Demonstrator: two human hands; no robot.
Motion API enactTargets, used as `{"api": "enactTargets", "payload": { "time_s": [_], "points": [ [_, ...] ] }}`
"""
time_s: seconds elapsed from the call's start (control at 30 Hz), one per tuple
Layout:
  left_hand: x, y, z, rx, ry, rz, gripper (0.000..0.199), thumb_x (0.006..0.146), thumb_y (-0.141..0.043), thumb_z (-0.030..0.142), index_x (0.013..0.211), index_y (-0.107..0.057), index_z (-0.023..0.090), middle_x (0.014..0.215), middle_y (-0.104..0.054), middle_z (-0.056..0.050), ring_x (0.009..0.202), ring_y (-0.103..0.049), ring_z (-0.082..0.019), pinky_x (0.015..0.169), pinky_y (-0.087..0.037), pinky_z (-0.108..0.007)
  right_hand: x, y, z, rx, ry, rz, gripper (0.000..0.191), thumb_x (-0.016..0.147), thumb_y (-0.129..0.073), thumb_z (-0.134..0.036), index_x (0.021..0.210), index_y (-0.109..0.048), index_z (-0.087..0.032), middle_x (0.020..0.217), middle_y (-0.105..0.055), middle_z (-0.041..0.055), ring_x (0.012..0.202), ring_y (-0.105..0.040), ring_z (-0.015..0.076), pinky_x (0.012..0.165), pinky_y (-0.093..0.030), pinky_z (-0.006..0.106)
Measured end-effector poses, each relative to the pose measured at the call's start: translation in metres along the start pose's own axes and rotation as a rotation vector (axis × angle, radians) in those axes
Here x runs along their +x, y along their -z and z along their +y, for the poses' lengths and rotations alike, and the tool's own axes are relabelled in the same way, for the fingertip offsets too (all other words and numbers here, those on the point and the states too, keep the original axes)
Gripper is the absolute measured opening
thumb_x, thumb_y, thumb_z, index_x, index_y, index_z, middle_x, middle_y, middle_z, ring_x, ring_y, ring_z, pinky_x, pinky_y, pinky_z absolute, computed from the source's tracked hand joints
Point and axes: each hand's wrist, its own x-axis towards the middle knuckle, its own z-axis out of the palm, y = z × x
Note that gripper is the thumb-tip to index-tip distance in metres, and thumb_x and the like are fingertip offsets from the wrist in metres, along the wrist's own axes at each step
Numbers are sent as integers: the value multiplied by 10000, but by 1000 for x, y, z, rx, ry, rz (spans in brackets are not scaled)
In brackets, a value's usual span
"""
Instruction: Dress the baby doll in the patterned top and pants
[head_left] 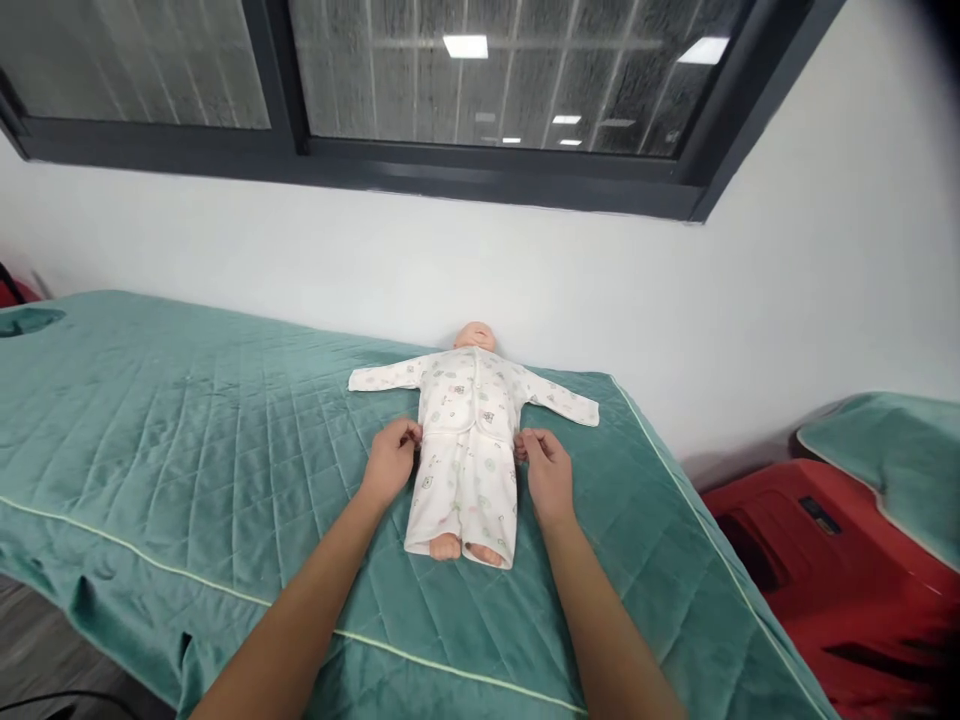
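On the green quilted bed (187, 430), both hands (390, 462) (546, 472) pinch the doll's pants (466, 490) at the waist.

No readable text, label, brand or number anywhere, small printed motifs on the baby doll's white outfit (469, 440) are pictures, not lettering

Single head-worn view, looking forward and down across the quilted bed (187, 450) toward the wall (675, 300) at 12 o'clock. Both forearms enter from 6 o'clock, at close range. Window (487, 170) overhead.
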Motion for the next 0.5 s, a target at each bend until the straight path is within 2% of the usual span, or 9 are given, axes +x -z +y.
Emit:
{"api": "enactTargets", "payload": {
  "time_s": [0.1,0.17,0.27,0.33,0.4,0.5],
  "points": [
    [-21,13,0,-4,14,79,172,752,-448,159,779,-616,187,810,-651,-12,816,-599,-173,797,-453,-303,-13,10,0,-37,-3,12,245,834,-611,-423,777,-635,-186,742,-624,-5,728,-553,160,728,-437,295],
    [-41,24,1,-9,42,109,178,785,-450,197,812,-625,189,836,-658,-17,839,-602,-179,807,-456,-309,-31,17,-3,-59,-22,12,239,846,-606,-422,808,-638,-188,782,-637,2,762,-564,167,754,-443,303],
    [-78,36,8,-40,50,73,168,835,-477,248,847,-635,192,854,-646,-19,853,-596,-177,800,-457,-300,-70,26,-14,-114,-10,-41,221,883,-585,-414,855,-631,-200,832,-633,8,799,-573,172,767,-454,307],
    [-102,37,17,-77,30,45,171,865,-504,280,912,-646,197,923,-638,-30,891,-596,-176,801,-461,-292,-99,28,-23,-170,83,-93,170,905,-573,-374,917,-626,-213,928,-635,25,876,-588,184,813,-470,326],
    [-120,31,28,-82,-17,7,185,876,-543,299,993,-654,211,1025,-628,-45,945,-595,-179,814,-469,-295,-123,26,-32,-258,244,-142,139,909,-577,-308,1017,-615,-230,1099,-619,55,1042,-573,207,926,-461,371],
    [-136,18,45,13,-130,-35,221,850,-625,295,1061,-652,236,1116,-603,-58,1049,-571,-203,894,-468,-336,-141,18,-48,-471,442,-322,224,904,-556,-199,1119,-595,-251,1313,-540,79,1258,-463,233,1052,-406,433]
  ]
}}
